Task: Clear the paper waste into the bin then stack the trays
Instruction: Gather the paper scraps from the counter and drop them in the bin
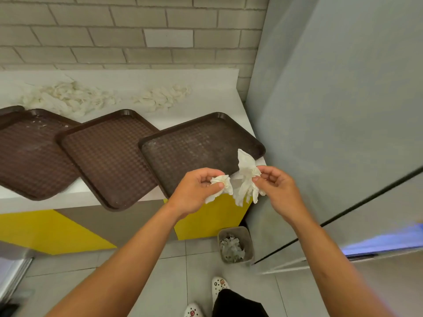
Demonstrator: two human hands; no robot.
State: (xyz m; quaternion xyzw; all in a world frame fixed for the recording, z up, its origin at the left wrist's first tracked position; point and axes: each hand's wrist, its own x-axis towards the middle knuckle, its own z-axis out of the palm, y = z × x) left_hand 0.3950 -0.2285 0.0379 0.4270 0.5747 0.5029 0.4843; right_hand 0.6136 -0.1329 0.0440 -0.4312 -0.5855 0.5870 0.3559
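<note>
Evidently, crumpled white paper waste [246,179] is pinched by the left hand [196,191] and right hand [278,186] past the surface's [75,191] right corner, ready for the small grey bin [235,247] below.

Leftmost brown tray [29,154] cut off by frame edge, another tray corner [11,109] barely peeking behind it. Napkin [219,186] partly buried under left hand [196,191] fingers [211,173]. Bin [235,248] contents too blurry.

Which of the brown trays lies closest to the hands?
The rightmost tray, at the counter's right end; the hands hold paper just over its near corner. The others sit farther left.
</note>
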